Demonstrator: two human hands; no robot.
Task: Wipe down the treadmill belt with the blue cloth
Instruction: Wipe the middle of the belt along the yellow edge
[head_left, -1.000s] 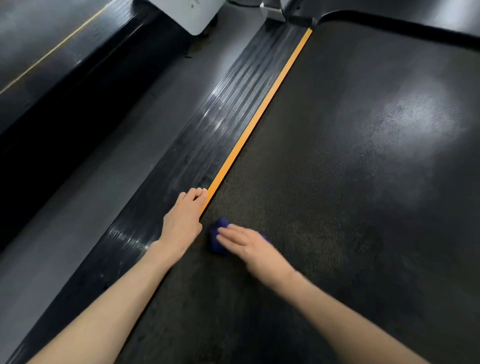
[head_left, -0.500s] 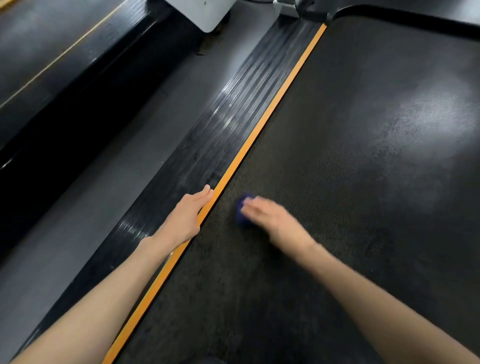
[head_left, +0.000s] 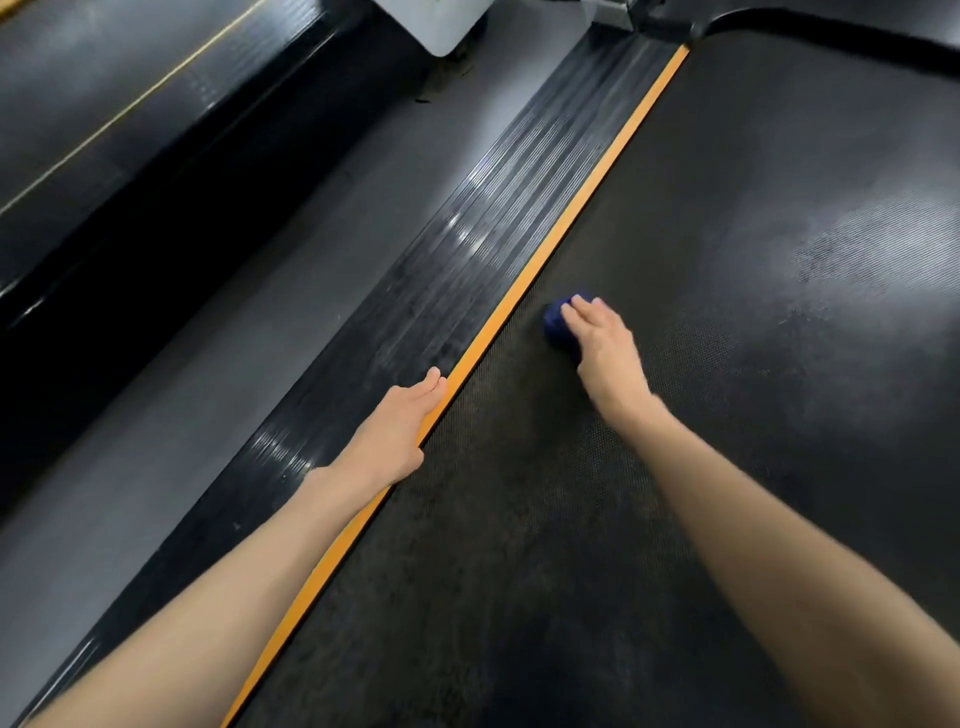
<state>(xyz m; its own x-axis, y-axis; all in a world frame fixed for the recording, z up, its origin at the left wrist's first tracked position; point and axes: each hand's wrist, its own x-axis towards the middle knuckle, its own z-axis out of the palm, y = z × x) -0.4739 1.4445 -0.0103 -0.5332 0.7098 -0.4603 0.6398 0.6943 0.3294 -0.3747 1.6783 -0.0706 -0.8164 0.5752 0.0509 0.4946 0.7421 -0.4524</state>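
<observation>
1. Both hands were down on the treadmill. The left hand (head_left: 395, 436) lay flat with straight fingers and held nothing. Its palm was on the ribbed side rail (head_left: 467, 249) and its inner edge ran along the orange strip (head_left: 571, 223), most likely as a prop for a body leaning forward
2. The right hand (head_left: 605, 353) pressed the blue cloth (head_left: 555, 317) onto the treadmill belt (head_left: 727, 467). Its fingers were stretched out over the cloth rather than curled round it, and whether the thumb tucked under the cloth's edge could not be told
3. The blue cloth was bunched into a small wad, mostly covered by the fingers, with only its far and left edges showing. It sat on the belt just beside the orange strip, ahead of the left hand. A wad like that probably gave a firmer pad to bear down on than a spread sheet would
4. The wiping looked to be in hand along the belt's left margin. A pale sheen lay on the textured surface well to the right, and whether it was reflected light or damp could not be told. Nothing in the belt's look showed which parts were already clean
5. Left of the side rail ran a grey floor (head_left: 260, 322), then a neighbouring dark machine (head_left: 130, 130) with a thin yellow line. A white upright base (head_left: 436, 26) stood at the top edge
</observation>
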